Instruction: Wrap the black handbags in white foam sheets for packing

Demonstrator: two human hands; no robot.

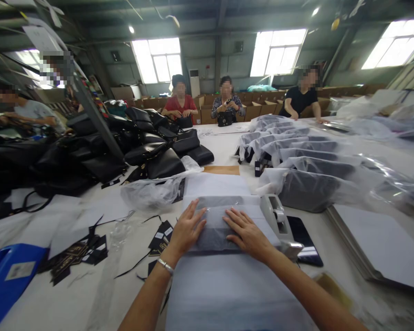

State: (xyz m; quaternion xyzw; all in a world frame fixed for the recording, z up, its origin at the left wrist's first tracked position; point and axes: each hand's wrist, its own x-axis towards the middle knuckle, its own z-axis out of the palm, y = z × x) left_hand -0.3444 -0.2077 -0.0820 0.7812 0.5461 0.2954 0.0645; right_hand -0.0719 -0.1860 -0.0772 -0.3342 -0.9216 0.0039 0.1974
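Note:
In the head view a dark flat piece [215, 236] shows through thin white tissue paper [215, 216] in front of me. My left hand [189, 226] lies on its left side, fingers spread. On its right side rests my right hand [245, 230], flat with the fingers apart. More white sheets [224, 294] spread below and behind it. Close to my right hand stands a grey tape dispenser [279, 220]. Black hang tags [162, 236] with cords lie left of my left hand.
Black handbags [162, 161] are heaped at the left. Wrapped bags [303, 184] stand in a row at the right, by a phone [304, 240] and a stack of grey boards [379, 243]. A blue container [14, 276] sits front left. Several people work across the table.

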